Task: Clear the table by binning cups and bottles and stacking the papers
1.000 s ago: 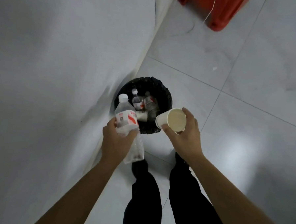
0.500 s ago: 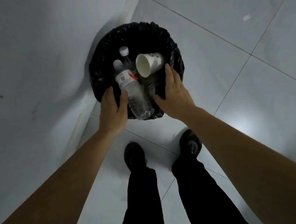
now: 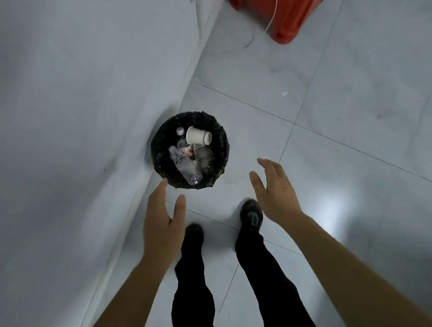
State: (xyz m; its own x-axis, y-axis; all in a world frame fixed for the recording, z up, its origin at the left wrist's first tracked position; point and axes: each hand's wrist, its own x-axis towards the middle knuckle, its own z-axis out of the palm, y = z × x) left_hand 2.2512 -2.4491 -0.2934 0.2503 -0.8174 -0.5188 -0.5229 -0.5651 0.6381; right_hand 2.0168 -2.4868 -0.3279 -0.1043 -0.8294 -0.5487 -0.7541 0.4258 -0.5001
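Note:
A small round bin lined with a black bag [image 3: 161, 138] stands on the floor against the wall. Inside it a white paper cup [image 3: 198, 135] lies on its side on top of several clear plastic bottles, one with a red label [image 3: 183, 161]. My left hand [image 3: 163, 217] hovers just below the bin, fingers apart and empty. Right of the bin and apart from it is my right hand [image 3: 275, 189], fingers spread, holding nothing. No table and no papers are in view.
A white wall [image 3: 74, 131] runs along the left. The floor is pale tile [image 3: 347, 170]. A red plastic object [image 3: 285, 14] with a thin white cord sits at the top. My two legs in black trousers and dark shoes [image 3: 251, 215] stand below the bin.
Both hands have let go: the bottle and the cup now lie in the bin. The hands have drawn back from the rim and the view has pulled up and away.

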